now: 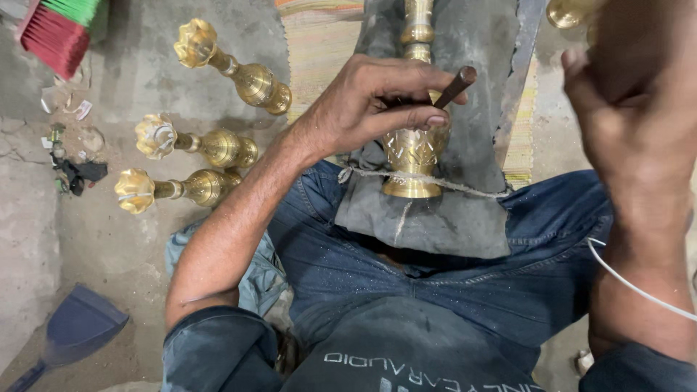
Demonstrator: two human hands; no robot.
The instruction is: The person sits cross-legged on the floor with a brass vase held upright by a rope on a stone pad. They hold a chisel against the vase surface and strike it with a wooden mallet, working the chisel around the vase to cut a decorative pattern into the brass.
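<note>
left hand (370, 101): grip closed round a dark punch tool (456, 86), tip set on the brass stand (415, 149)
right hand (617, 109): raised and blurred, grip can't tell, nothing clearly visible in it
brass stand: lying on grey cloth (428, 218) across the lap, tied with string (465, 185)
nearby: three finished brass stands (210, 149) on the floor
risk: probably a skidding tool scratching the brass, or clipped fingers, since the stand sits on soft cloth

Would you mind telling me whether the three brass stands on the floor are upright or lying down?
Lying down: all three brass stands rest lengthwise on the floor.
</note>
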